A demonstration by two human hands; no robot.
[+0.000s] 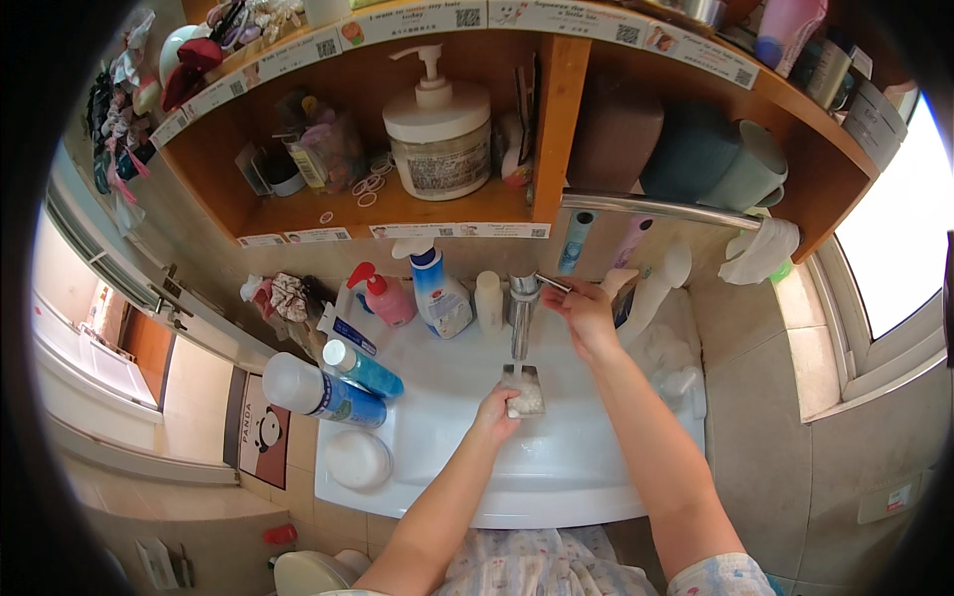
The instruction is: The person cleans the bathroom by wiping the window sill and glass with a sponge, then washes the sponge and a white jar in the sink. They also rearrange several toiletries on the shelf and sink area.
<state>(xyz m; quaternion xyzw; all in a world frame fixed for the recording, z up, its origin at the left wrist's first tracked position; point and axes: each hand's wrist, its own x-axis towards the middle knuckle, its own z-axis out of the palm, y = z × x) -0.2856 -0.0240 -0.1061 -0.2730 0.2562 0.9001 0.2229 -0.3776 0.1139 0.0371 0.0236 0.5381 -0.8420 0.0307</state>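
Over the basin of a white sink (559,492), my left hand (499,411) grips a small clear square container (526,392) with whitish, foamy-looking contents. It is just below the spout of a chrome faucet (522,320), and a thin stream of water seems to fall into it. My right hand (581,313) is closed around the faucet's metal lever (553,282), to the right of the spout. Behind the basin, a white bottle (489,302) stands beside the faucet's left side.
A red pump bottle (389,299) and a blue-and-white spray bottle (441,294) stand at the back left. Blue bottles (350,402) and a round white tub (358,459) line the left rim. Above hangs a wooden shelf (563,112) with a towel bar (663,208). A white hose-like object (656,290) is at right.
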